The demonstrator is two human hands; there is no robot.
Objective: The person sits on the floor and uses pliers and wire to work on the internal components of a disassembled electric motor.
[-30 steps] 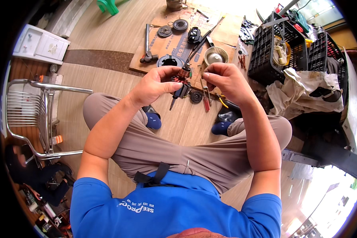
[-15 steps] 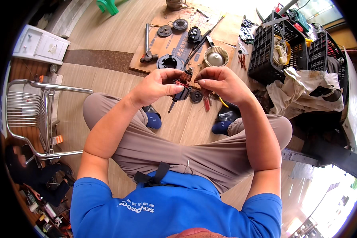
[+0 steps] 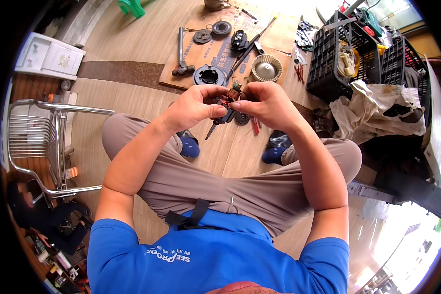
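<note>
A motor armature with reddish copper windings, a dark core and a thin metal shaft is held tilted between my hands, shaft end down and to the left. My left hand grips its side, thumb across the core. My right hand pinches at the copper windings near the upper end, thumb on them; its other fingertips are hidden behind. Just below the right hand lie a small dark disc and a red-handled tool on the floor. Beyond the hands sits a dark ring-shaped part.
On flattened cardboard lie a hammer, a pale blower wheel, round dark parts and a black motor part. Black crates with a cloth stand right. A metal chair is left; a person sits behind it.
My right hand has moved left and its thumb now presses on the armature's windings. The armature has shifted slightly left. My left hand keeps its grip.
</note>
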